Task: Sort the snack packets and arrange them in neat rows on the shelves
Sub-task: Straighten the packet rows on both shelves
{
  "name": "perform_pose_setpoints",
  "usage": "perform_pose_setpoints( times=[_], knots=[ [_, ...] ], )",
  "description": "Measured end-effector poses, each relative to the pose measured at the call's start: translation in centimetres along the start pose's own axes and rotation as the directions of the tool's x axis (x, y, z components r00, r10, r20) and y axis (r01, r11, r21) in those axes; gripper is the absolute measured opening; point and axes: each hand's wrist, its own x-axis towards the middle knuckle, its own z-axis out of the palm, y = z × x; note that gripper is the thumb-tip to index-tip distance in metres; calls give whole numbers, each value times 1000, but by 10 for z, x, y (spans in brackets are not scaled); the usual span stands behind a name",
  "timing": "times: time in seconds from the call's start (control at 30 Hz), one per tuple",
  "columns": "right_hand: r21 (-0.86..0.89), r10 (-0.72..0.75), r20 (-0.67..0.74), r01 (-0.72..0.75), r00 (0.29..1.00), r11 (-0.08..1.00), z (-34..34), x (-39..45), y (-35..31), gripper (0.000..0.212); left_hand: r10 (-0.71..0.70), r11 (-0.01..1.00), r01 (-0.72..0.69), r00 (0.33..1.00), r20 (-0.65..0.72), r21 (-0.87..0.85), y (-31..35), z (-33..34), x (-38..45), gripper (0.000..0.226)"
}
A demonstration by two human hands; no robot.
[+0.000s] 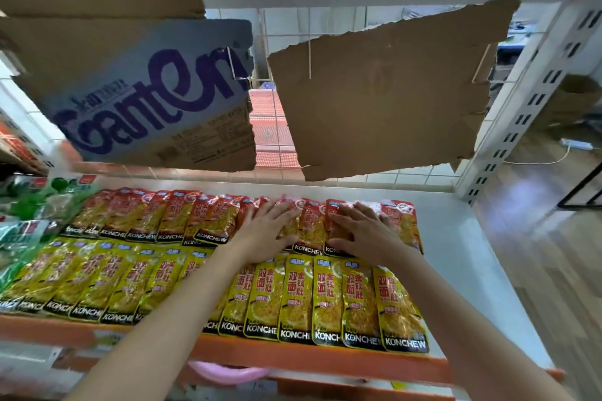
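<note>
Left hand (264, 231) and right hand (365, 231), fingers flat and gripping nothing, press the far row of red packets (169, 218), apparently squaring it; yellow packets (325, 299) lie nearer.

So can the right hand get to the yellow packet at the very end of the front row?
Probably yes. The right hand rests flat on the red packets just behind, and the last yellow packet lies uncovered at the row's right end with nothing between them.
</note>
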Motion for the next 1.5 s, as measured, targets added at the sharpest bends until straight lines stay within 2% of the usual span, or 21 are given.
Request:
perform_pose_setpoints(
  times=[0.23, 0.4, 0.5, 0.63, 0.73, 0.83, 1.0, 1.1, 1.17, 1.27, 1.33, 1.5],
  knots=[
    [14, 28, -31, -27, 999, 1000, -2, -2, -13, 64, 8, 999, -11, 998, -63, -53, 5, 5, 0, 60],
    [92, -29, -102, 38, 994, 995, -2, 16, -57, 60, -89, 979, 39, 965, -246, -200, -44, -14, -13, 54],
    [98, -24, -83, 32, 996, 995, 3, 29, -82, 60, -117, 981, 87, 979, -167, -176, -80, -19, -26, 59],
    [30, 3, -44, -2, 999, 1000, 10, 35, -97, 61, -124, 990, 120, 991, -55, -78, -93, -7, -40, 70],
    [-1, 22, -46, -22, 999, 1000, 5, 38, -103, 63, -134, 987, 127, 988, -71, -97, -95, -4, -41, 71],
    [11, -16, -91, 17, 996, 1000, 2, 44, -120, 66, -114, 985, 99, 988, -103, -141, -98, -6, -43, 64],
    [-39, -32, -25, 31, 999, 999, 10, 50, -131, 65, -89, 986, 78, 994, -70, -146, -115, -8, -49, 65],
    [-45, -51, -87, 47, 995, 998, 8, 54, -140, 65, -64, 986, 49, 993, -96, -158, -117, -8, -52, 67],
    [-63, -93, -127, 86, 988, 994, 7, 58, -149, 67, -67, 976, 37, 989, -134, -216, -118, -7, -52, 65],
    [-109, -117, -52, 111, 992, 988, 10, 65, -154, 69, -113, 948, 58, 981, -159, -314, -130, -12, -52, 60],
    [-102, -90, -1, 90, 996, 991, 11, 66, -153, 72, -90, 954, 49, 988, -125, -295, -137, -14, -53, 62],
    [-144, -76, 8, 76, 997, 987, 6, 69, -157, 82, -30, 979, 17, 998, -59, -202, -136, -16, -55, 63]
  ],
)
